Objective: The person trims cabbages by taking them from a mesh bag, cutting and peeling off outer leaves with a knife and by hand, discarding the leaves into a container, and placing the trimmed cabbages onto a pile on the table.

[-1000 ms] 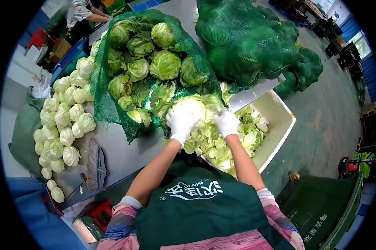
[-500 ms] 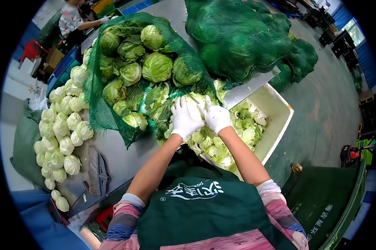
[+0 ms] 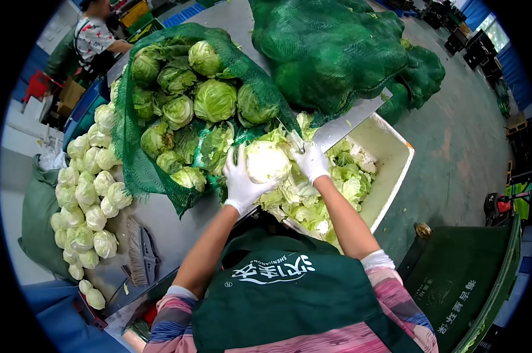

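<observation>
Left hand (image 3: 240, 182) grasping pale cabbage (image 3: 268, 163) — more exposed than half a second ago — beside leaf-filled white box (image 3: 392, 162); right hand (image 3: 312, 162) now farther from left (its grip: can't tell)

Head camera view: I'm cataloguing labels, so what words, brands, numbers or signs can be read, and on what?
"SHENJIANG", any further letters unclear: green apron.
"®": same apron; its large stylised white characters I can't read surely.
"海吉星环保": dark green bin; its fainter marking is unreadable.
Mark on the red-and-black equipment: too small to read.
</observation>
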Demonstrator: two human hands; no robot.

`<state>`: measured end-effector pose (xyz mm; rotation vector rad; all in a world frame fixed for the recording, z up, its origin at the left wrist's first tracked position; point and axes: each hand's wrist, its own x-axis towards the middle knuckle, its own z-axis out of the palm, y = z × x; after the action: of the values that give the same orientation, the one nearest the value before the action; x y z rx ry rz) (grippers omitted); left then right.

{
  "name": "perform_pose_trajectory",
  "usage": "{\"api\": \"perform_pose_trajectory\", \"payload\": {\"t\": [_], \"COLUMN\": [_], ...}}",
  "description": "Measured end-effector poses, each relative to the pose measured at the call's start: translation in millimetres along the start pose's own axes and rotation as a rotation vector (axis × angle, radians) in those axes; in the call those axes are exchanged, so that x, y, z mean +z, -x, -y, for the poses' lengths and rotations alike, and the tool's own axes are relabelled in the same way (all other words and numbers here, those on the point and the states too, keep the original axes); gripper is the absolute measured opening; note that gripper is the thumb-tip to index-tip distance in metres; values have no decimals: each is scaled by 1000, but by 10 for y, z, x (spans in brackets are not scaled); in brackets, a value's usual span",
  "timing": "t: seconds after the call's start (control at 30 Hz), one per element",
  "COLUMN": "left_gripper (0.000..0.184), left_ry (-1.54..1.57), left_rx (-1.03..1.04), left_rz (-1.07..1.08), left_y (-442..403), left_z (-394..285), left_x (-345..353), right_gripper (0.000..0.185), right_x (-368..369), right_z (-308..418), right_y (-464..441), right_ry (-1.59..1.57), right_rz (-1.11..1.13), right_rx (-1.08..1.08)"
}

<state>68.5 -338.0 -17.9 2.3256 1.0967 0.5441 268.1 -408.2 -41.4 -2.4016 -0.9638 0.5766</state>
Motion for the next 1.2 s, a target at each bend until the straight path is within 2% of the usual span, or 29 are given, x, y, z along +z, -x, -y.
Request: {"api": "perform_pose_trajectory", "payload": {"t": [0.07,0.1,0.17,0.23,0.3,0.37,0.4,0.47,0.5,0.57,0.7,0.77,0.83,0.9,0.97,1.07,1.17,1.2], "left_gripper": [118,118,118,118,117,113,114,114,114,113,114,119,124,129,130,107,100,100], "left_ry": [126,295,180,172,160,47,50,44,33,47,92,165,159,493,448,542,404,410], "left_rx": [-246,-315,-257,-225,-170,46,37,70,102,110,86,34,-48,-315,-428,-180,-151,-160], "left_rz": [-66,29,-32,23,64,48,83,109,136,146,179,162,150,234,214,157,167,155], "left_y": [113,100,133,68,-97,-204,-239,-297,-288,-255,-262,-240,-215,-199,-171,-224,-263,-264], "left_z": [44,14,-68,-149,-167,-150,-172,-143,-137,-158,-98,-34,-136,-212,-183,-125,-79,-64], "left_x": [146,182,300,221,210,283,256,233,223,188,177,243,198,117,171,238,229,249], "right_gripper": [41,39,41,44,57,71,71,83,87,87,85,82,79,79,79,78,78,74], "right_x": [64,105,142,241,166,135,-32,-419,-449,-345,-403,-426,-448,-439,-424,-404,-468,-440], "right_z": [7,-1,-55,-322,-537,-627,-472,-23,60,104,208,203,207,200,191,184,259,253], "right_y": [146,222,355,297,171,138,183,336,314,193,52,75,73,27,-39,-167,-269,-316], "right_ry": [-13,10,-13,-104,-59,9,11,-109,-19,112,301,334,403,477,516,568,673,620], "right_rz": [-30,-47,-113,-155,-53,-190,-192,-72,-26,-38,101,145,212,212,191,180,266,238], "right_rx": [20,33,34,153,171,58,57,-9,-63,-264,-337,-456,-481,-517,-598,-722,-740,-770]}}
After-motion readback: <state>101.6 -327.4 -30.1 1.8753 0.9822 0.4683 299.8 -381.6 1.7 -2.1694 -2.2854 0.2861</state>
